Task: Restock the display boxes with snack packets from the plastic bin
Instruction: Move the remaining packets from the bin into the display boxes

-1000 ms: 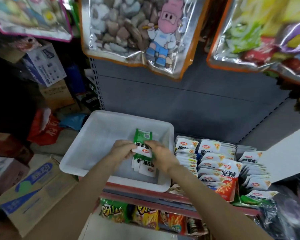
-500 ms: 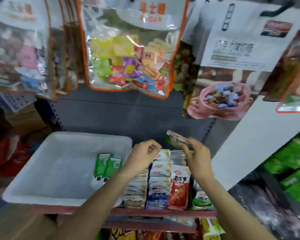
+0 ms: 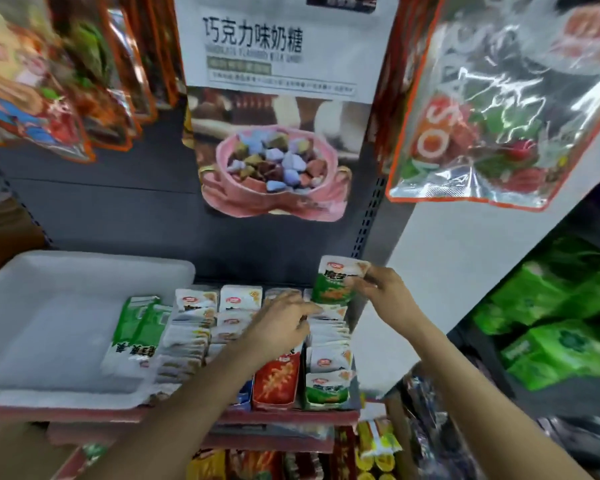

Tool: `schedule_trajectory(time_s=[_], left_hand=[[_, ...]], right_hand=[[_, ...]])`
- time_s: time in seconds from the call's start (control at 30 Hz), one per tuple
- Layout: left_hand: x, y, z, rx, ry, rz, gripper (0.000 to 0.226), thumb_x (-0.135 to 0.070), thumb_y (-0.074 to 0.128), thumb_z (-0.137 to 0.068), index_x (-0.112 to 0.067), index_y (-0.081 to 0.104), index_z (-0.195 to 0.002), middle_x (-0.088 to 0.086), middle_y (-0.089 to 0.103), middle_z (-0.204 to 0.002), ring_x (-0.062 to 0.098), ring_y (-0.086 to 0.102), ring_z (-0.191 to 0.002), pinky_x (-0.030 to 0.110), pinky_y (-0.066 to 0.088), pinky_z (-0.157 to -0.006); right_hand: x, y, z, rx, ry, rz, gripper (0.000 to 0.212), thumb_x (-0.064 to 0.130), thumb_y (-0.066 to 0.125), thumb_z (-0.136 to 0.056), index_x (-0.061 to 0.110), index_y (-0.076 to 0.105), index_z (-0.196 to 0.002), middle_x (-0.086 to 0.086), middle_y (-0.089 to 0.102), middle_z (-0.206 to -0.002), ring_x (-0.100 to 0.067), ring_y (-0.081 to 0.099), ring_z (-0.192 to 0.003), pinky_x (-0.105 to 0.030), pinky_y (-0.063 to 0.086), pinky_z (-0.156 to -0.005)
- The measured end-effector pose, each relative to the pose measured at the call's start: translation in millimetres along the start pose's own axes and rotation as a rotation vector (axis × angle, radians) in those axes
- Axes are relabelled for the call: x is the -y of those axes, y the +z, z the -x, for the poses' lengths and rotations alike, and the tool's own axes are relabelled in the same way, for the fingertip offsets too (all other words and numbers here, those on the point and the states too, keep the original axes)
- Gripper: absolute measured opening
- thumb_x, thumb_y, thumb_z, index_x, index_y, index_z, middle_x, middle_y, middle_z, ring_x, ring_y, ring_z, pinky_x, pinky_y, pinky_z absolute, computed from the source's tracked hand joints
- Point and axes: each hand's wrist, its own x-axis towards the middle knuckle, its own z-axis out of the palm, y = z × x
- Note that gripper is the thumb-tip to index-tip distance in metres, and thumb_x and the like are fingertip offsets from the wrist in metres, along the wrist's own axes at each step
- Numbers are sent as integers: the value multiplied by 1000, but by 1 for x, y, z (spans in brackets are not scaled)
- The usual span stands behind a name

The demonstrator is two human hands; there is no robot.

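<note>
Since half a second ago, the right hand (image 3: 383, 291) has carried its green snack packet (image 3: 336, 280) down and closer to the rightmost display box (image 3: 328, 368), and the packet, seen tilted and half hidden then, now stands upright with its printed face toward the camera. That hand pinches the packet by its right edge between thumb and fingertips. Just left of it and a little lower, the left hand (image 3: 284, 327) has dropped from a loose curl above the rows onto the packets themselves; its fingers lie nearly straight across the stacked tops, holding nothing, seemingly parting or steadying them to open a slot. Farther left of that hand sits the white plastic bin (image 3: 49, 306), where two green packets (image 3: 136, 330) remain against its right wall. On the shelf, the red-fronted box (image 3: 276, 382) lies under the left wrist. Judging from this, the packet is about to be slid into the back of the right row, and only a few pieces are left to move before the bin is emptied.
</note>
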Motion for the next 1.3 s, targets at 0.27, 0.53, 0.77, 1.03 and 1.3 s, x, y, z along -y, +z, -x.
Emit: schedule_trajectory(time_s=[0.27,0.53,0.77,1.03,1.3], left_hand=[[1,-4,16,-29,-59,157,36,-15,43,-93,-29,53,-125,-6,61,-117,10,48,-112,25,40,-92],[-2,-10,22,-15,-71,174,37,-13,44,-93,-28,52,-127,-7,58,-117,7,46,-115,32,42,-98],[-4,-11,22,-15,-77,174,37,-14,44,-93,-28,49,-127,-5,56,-118,9,46,-115,34,42,-99],[3,-15,21,-81,-43,161,32,-15,45,-94,-24,53,-124,-5,55,-125,11,45,-119,34,41,-100],[66,-50,50,-450,-130,253,26,-3,50,-89,-13,63,-109,-2,61,-102,15,55,-99,29,48,-88]], right_hand=[[-2,-1,-9,113,-32,-329,17,2,54,-92,10,65,-102,10,72,-93,3,66,-85,-17,52,-81],[-23,13,-13,363,121,40,31,21,64,-89,14,59,-59,15,55,-50,3,46,-49,-16,37,-58],[-28,23,-13,129,18,113,22,18,61,-90,12,55,-70,-7,56,-64,-17,48,-61,-21,34,-56],[-16,30,-9,198,56,392,33,3,42,-93,12,65,-116,-3,66,-119,-25,60,-109,-26,44,-91],[65,90,-10,125,-125,222,31,2,47,-92,11,66,-114,-1,66,-117,-16,60,-107,-12,38,-87]])
